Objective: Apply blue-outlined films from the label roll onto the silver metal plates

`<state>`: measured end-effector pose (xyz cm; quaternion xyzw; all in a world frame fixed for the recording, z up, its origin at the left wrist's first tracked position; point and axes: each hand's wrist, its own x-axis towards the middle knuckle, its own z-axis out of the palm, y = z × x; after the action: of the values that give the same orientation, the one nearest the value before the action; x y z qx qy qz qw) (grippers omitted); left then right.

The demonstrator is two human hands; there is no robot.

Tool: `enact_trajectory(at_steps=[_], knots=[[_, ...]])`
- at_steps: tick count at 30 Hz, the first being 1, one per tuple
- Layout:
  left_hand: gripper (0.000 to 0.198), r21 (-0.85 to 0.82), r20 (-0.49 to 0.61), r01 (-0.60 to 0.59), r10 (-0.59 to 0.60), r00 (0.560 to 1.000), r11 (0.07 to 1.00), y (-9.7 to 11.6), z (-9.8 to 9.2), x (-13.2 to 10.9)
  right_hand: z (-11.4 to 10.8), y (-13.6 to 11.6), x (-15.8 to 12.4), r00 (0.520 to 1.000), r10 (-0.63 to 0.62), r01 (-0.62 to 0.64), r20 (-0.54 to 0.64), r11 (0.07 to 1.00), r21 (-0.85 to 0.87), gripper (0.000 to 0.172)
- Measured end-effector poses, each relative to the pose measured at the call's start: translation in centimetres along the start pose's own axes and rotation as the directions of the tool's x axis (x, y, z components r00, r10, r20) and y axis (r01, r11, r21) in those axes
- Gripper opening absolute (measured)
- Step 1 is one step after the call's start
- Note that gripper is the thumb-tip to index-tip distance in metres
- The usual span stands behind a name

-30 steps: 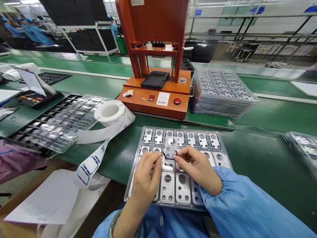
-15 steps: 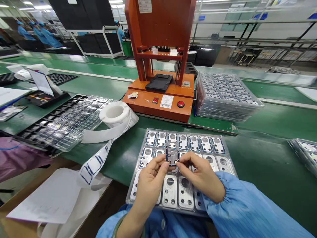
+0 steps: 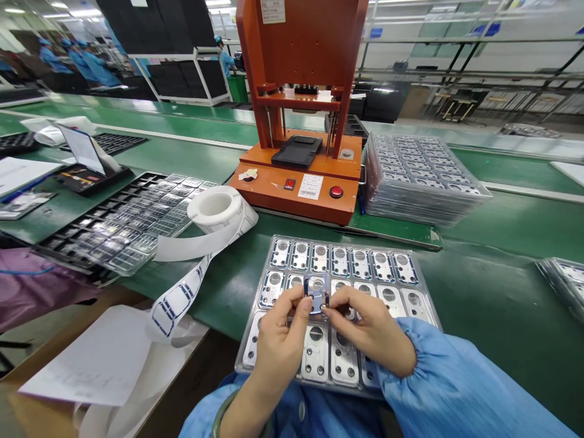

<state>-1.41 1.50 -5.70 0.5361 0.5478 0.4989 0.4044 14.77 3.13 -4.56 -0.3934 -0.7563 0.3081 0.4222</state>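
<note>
My left hand and my right hand meet over a clear plastic tray of small metal plates. Between their fingertips they pinch one small metal plate with a blue-edged film on it, held just above the tray's middle row. The far row of the tray holds plates with blue-edged films; the near row holds bare silver plates. Blue sleeves cover both forearms.
An orange press machine stands behind the tray. A roll of white label tape trails left onto white paper. A black tray of parts lies left, stacked clear trays right. People in blue work far left.
The small plate has been turned between my fingers and brought lower, closer to the tray. The view has shifted slightly.
</note>
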Motion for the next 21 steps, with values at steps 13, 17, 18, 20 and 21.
enact_trajectory(at_steps=[13, 17, 18, 20, 21], knots=[[0.013, 0.222, -0.059, -0.192, 0.209, 0.976, 0.956, 0.33, -0.41, -0.46, 0.02, -0.26, -0.02, 0.991, -0.077, 0.074, 0.109, 0.997, 0.025, 0.011], [0.013, 0.262, -0.077, -0.201, 0.228, 0.971, 0.944, 0.71, -0.46, -0.48, 0.11, -0.31, -0.19, 0.987, -0.085, 0.08, 0.135, 0.996, 0.041, 0.013], [0.014, 0.264, -0.088, -0.205, 0.235, 0.968, 0.942, 0.78, -0.49, -0.53, 0.1, -0.35, -0.2, 0.987, -0.083, 0.077, 0.137, 0.996, 0.044, 0.013], [0.014, 0.267, -0.086, -0.227, 0.258, 0.962, 0.936, 0.83, -0.55, -0.64, 0.07, -0.44, -0.2, 0.988, -0.073, 0.067, 0.139, 0.997, 0.047, 0.015], [0.014, 0.271, -0.082, -0.24, 0.27, 0.959, 0.932, 0.82, -0.57, -0.69, 0.05, -0.46, -0.19, 0.988, -0.066, 0.06, 0.142, 0.997, 0.047, 0.016]])
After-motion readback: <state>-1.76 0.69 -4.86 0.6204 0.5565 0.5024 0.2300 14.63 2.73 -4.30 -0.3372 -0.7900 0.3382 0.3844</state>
